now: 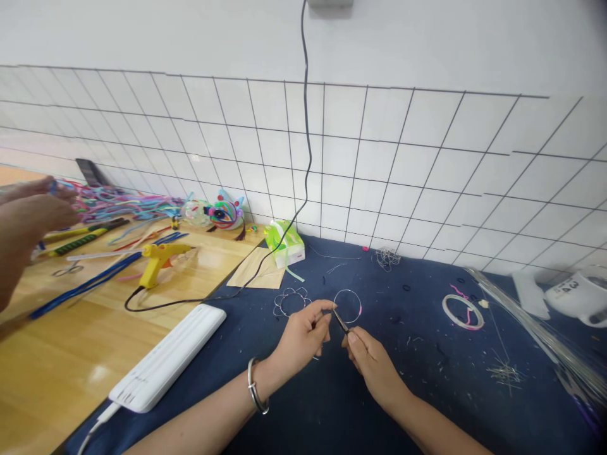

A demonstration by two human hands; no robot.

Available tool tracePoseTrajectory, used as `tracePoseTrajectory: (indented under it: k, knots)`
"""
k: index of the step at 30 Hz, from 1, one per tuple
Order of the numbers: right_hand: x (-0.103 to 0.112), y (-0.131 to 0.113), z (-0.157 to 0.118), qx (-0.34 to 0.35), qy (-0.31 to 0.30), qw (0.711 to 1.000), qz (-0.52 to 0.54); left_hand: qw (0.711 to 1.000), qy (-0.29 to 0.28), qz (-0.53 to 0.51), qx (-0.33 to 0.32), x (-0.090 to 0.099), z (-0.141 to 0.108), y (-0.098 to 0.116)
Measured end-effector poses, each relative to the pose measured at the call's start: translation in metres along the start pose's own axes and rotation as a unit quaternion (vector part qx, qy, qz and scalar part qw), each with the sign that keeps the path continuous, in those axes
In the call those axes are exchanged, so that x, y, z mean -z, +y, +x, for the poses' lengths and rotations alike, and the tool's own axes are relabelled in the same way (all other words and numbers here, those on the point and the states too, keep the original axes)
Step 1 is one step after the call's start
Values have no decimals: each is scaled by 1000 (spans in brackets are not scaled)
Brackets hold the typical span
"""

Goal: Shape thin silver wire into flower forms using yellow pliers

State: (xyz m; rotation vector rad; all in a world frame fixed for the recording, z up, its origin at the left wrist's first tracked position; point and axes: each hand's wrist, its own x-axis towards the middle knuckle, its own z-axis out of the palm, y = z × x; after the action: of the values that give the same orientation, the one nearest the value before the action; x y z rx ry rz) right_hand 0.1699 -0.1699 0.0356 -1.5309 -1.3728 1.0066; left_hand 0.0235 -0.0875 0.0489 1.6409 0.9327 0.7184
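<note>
A thin wire ring (348, 291) with a small pink mark on its right side stands above the dark blue mat. My left hand (308, 332), below a silver bangle, pinches the ring's left edge between thumb and finger. Closed around a small pair of pliers (340, 321) is my right hand (370, 363); the tool's tip meets the ring beside my left fingertips. Just left of my left hand lies a flower-shaped wire piece (283, 303), partly covered by that hand.
A white power strip (168, 357) and yellow glue gun (161, 259) lie left, with a cable (307, 126) crossing. Another person's hand (40, 205) is far left. Right are a wire coil (444, 309), long wires (535, 322) and a white mug (576, 294). A tissue pack (287, 243) sits behind.
</note>
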Motion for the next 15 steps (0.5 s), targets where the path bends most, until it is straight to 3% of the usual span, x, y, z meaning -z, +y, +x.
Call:
tracePoseTrajectory:
  k: [15]
  knots:
    - [-1, -3, 0, 11, 8, 1000, -16, 1000, -2, 6, -8, 1, 0, 1]
